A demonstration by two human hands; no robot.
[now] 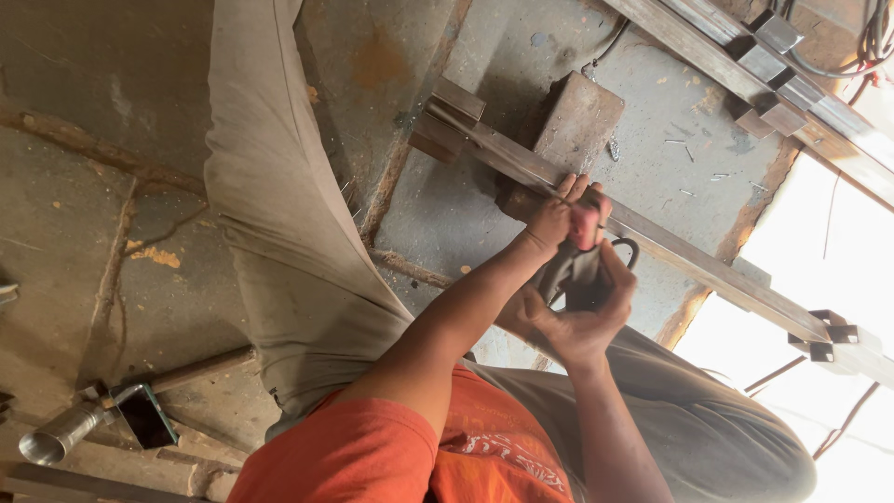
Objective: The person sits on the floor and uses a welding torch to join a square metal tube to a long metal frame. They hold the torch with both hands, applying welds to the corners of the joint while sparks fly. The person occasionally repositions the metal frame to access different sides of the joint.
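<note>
My left hand [556, 219] and my right hand [579, 321] are both closed around a dark hand tool [573, 270] with a red part at its top. A black cable loop sticks out beside it. The tool is pressed against a long square steel tube [694, 261] that runs diagonally over the concrete floor. My left hand is on the upper end of the tool, touching the tube. My right hand grips the tool's body from below. The working tip is hidden by my fingers.
A rusty block [579, 116] lies under the tube's far end, next to short tube offcuts [447, 121]. A welded tube frame [764, 65] and cables [875, 37] lie top right. A hammer [140, 401] and metal pipe [56, 433] lie bottom left. My grey-trousered knees flank my arms.
</note>
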